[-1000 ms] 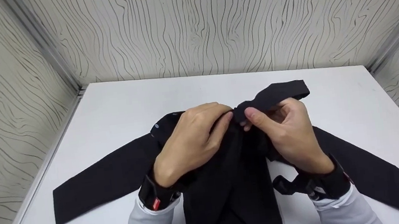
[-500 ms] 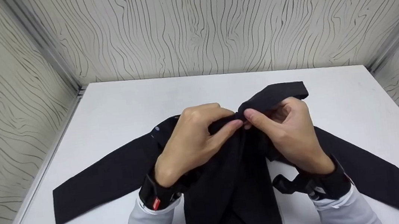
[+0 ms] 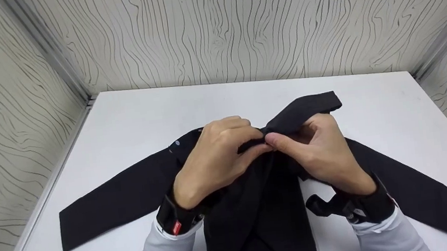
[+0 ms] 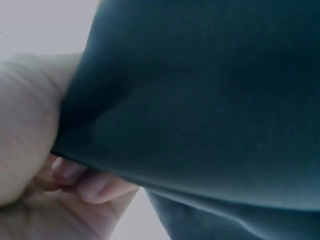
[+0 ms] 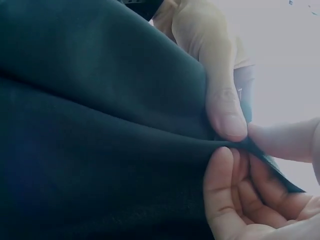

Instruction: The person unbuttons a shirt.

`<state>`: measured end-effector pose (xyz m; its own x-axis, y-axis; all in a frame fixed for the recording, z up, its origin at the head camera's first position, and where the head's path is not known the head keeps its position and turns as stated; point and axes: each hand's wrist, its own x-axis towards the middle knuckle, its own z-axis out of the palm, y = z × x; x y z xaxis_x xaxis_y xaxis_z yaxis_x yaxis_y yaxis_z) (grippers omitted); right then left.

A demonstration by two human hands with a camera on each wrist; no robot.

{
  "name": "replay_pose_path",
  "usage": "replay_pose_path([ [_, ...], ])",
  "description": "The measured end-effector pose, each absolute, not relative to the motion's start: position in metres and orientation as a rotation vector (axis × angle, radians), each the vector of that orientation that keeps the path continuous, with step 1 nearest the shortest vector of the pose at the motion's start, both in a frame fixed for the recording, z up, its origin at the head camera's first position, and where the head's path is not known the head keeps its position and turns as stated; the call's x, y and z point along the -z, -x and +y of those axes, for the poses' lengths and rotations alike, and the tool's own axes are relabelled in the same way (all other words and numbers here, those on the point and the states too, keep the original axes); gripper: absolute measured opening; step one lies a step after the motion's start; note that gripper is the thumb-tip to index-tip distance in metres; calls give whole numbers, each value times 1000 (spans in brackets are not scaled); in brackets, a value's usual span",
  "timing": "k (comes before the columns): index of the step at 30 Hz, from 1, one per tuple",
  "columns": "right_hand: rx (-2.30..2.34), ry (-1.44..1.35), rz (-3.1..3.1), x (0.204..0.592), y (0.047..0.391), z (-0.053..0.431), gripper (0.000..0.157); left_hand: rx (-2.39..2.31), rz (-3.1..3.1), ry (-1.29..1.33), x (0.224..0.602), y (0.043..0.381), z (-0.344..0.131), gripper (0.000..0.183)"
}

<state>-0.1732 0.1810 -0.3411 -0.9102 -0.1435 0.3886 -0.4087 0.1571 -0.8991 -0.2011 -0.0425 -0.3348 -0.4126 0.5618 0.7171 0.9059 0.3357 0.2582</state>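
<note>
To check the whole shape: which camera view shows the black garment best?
The head view: there the black long-sleeved garment shows both sleeves and part of its body. The left wrist view shows only close dark cloth; the right, cloth pinched at an edge.

I make this out to be a booth-like work cell: pale panels with a wood-grain line print stand behind and at both sides of a plain white surface, with grey metal strips along the corners. I can't tell what kind of building holds it.
</note>
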Motion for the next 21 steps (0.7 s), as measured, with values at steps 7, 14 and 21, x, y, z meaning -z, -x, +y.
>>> replay_pose_path([
  [7, -1678, -663, -2191, 346, 173, 180, 13, 897, -2044, 1309, 336, 204, -43, 16],
  [14, -1706, -711, -2123, 350, 176, 178, 13, 939, -2030, 1278, 336, 206, -43, 18],
  [21, -1696, -756, -2068, 352, 176, 178, 8, 983, -2043, 1285, 336, 206, -42, 20],
])
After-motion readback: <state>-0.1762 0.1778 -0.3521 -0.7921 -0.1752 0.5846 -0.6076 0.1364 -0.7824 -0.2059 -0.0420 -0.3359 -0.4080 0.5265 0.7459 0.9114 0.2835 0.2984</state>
